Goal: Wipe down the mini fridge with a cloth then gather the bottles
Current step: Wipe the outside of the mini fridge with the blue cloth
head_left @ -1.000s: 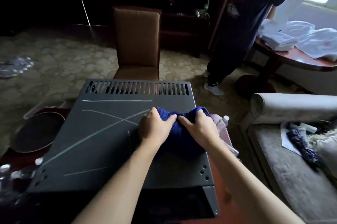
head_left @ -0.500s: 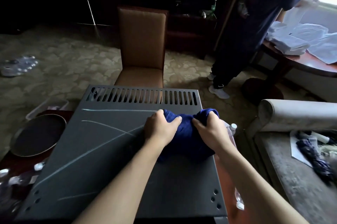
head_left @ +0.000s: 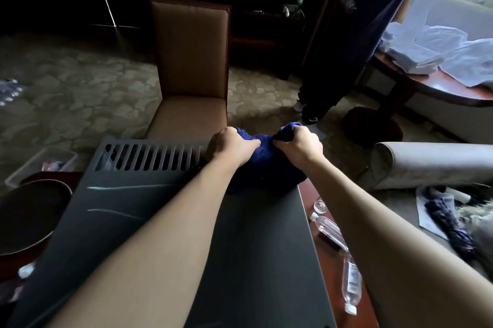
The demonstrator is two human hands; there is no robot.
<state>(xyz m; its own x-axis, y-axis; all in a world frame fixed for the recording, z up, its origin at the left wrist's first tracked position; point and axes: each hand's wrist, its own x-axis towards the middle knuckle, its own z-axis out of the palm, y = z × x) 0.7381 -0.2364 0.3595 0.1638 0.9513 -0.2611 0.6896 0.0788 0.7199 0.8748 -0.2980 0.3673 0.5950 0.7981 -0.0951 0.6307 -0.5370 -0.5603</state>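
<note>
At the far right corner of the mini fridge (head_left: 165, 221), beside its slotted vent, we record one dark blue cloth (head_left: 266, 165), bunched and lying on the grey top panel. Our left hand (head_left: 231, 145) grips the cloth's left end with curled fingers; our right hand (head_left: 300, 143) grips its right end the same way, a fold of cloth rising above the knuckles. Both forearms stretch out across the panel.

The fridge top: dark grey, flat, with several pale streaks on its left half. The fridge sits on a reddish tabletop (head_left: 326, 255).

On that tabletop, just right of the fridge: one clear plastic bottle (head_left: 329, 229) lying on its side; a second clear bottle (head_left: 352, 285) with a white cap, also lying down, nearer to us; one small clear round item beside the first bottle, too small to identify. Left of the fridge: one dark round tray (head_left: 26, 215), and near the left edge a blurred bottle cap.

Beyond the fridge: one tan upholstered chair (head_left: 190, 66) on patterned carpet. Left, on the floor: one clear plastic container (head_left: 40, 165). Right: a pale sofa arm (head_left: 432, 165), with a folded dark umbrella (head_left: 450, 221) on the seat. Far right: another person (head_left: 354, 34) in dark clothes standing at a round wooden table (head_left: 440, 90) that carries white linens.
</note>
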